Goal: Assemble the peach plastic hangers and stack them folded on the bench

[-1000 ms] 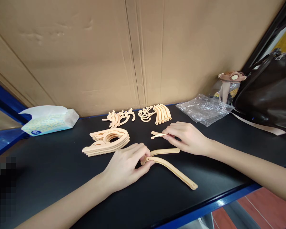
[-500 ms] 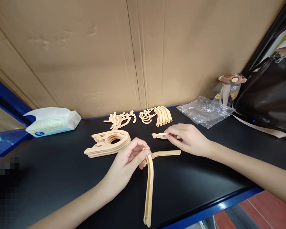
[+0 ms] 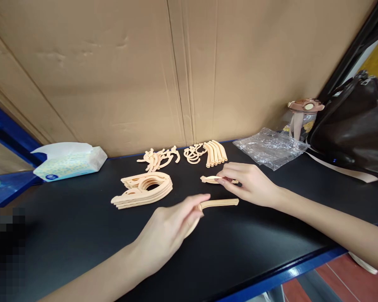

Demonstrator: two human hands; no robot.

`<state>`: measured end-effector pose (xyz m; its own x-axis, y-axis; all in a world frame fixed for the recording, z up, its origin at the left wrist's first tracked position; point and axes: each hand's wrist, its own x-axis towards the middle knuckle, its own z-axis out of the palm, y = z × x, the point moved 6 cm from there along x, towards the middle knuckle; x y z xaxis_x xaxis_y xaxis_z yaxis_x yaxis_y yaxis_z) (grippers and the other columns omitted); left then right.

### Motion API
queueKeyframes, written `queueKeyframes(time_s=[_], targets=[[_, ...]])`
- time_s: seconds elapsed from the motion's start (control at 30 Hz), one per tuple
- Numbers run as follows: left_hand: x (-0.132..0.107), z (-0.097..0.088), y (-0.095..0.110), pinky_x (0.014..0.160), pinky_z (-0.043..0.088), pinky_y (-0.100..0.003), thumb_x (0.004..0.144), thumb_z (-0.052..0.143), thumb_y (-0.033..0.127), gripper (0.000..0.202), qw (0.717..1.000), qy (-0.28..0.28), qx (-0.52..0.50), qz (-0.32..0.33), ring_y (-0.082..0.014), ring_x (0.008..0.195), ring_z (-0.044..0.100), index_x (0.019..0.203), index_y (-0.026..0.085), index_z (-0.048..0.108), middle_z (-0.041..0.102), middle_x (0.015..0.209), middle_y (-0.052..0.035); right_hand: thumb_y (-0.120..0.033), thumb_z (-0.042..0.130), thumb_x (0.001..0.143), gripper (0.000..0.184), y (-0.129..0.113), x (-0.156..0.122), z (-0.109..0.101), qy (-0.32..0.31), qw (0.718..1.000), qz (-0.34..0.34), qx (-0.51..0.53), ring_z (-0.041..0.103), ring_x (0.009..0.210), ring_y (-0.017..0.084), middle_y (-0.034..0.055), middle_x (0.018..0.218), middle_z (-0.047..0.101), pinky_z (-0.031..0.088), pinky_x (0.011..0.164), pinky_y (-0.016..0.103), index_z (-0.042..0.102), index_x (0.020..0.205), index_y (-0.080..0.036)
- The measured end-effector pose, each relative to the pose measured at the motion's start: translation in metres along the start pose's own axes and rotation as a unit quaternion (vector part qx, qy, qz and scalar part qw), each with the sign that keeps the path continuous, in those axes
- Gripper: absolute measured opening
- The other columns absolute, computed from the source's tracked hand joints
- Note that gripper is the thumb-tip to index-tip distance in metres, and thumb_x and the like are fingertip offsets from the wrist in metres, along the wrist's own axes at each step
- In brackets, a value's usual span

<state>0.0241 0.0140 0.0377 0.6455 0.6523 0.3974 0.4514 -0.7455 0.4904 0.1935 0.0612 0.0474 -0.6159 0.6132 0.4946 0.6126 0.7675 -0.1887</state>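
My left hand (image 3: 173,228) is closed round the joint of a cream plastic folding hanger (image 3: 220,203). One grooved arm sticks out to the right just above the table; the other is mostly hidden behind my thumb and palm. My right hand (image 3: 244,180), fingers pinched together, grips a small curved cream plastic piece (image 3: 210,179) low over the table, its right part covered by my fingers. Left of my hands lies a stack of cream hanger frames (image 3: 141,191) with a round opening.
At the back lie a heap of curved pieces (image 3: 157,158), some cream hooks (image 3: 193,154) and a row of grooved arms (image 3: 215,153). A tissue pack (image 3: 69,162) sits left; a clear plastic bag (image 3: 271,147), bottle (image 3: 305,117) and dark bag (image 3: 349,130) stand right, before cardboard.
My left hand has turned over, palm down, and the hanger arm that pointed toward me has swung left under the hand. My right hand has stayed almost still.
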Motion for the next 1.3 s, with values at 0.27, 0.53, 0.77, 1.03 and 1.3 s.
queueKeyframes(time_s=[0.27,0.53,0.77,1.03,1.3], targets=[[-0.005,0.005,0.014,0.044,0.035,-0.022,0.096,0.045,0.044,0.032,0.959,0.024,0.211,0.185,-0.0073,0.045,0.052,0.078,0.018,0.051,0.059,0.059,0.0056,-0.028,0.038,0.097,0.026,-0.001,0.0,0.0,0.012,1.0,0.003,0.006,0.053,0.071,0.014,0.0049,0.082,0.059,0.041,0.062,0.024,0.06,0.089,-0.016],[-0.003,0.005,0.021,0.051,0.04,-0.024,0.094,0.051,0.037,0.021,0.944,0.052,0.263,0.193,-0.0114,0.056,0.053,0.089,0.016,0.054,0.063,0.068,0.003,-0.03,0.037,0.098,0.027,0.001,-0.001,0.001,-0.001,1.0,0.006,0.009,0.051,0.071,0.013,0.0036,0.079,0.057,0.041,0.064,0.024,0.059,0.09,-0.016],[-0.001,0.006,0.009,0.049,0.04,-0.022,0.101,0.03,0.03,0.027,0.954,0.034,0.256,0.153,-0.0113,0.056,0.057,0.091,0.017,0.051,0.061,0.069,0.0012,-0.029,0.04,0.097,0.025,0.0,0.0,0.002,0.011,1.0,-0.002,0.005,0.053,0.07,0.013,0.0031,0.08,0.058,0.041,0.06,0.023,0.061,0.089,-0.018],[-0.002,0.004,0.007,0.042,0.031,-0.025,0.079,0.037,0.013,0.008,0.95,0.047,0.259,0.166,-0.0137,0.048,0.044,0.079,0.019,0.042,0.048,0.06,0.0018,-0.025,0.041,0.097,0.024,-0.001,0.0,-0.002,0.038,0.998,-0.023,0.04,0.058,0.087,0.016,0.0069,0.094,0.063,0.046,0.073,0.027,0.064,0.096,-0.018],[0.003,0.003,0.005,0.053,0.042,-0.025,0.093,0.034,0.016,0.016,0.95,0.037,0.279,0.135,-0.0152,0.061,0.054,0.1,0.014,0.048,0.06,0.077,-0.0023,-0.035,0.051,0.093,0.021,0.009,0.003,0.003,0.015,0.979,0.095,0.181,0.057,0.072,0.013,0.0016,0.08,0.065,0.044,0.065,0.025,0.065,0.091,-0.018]])
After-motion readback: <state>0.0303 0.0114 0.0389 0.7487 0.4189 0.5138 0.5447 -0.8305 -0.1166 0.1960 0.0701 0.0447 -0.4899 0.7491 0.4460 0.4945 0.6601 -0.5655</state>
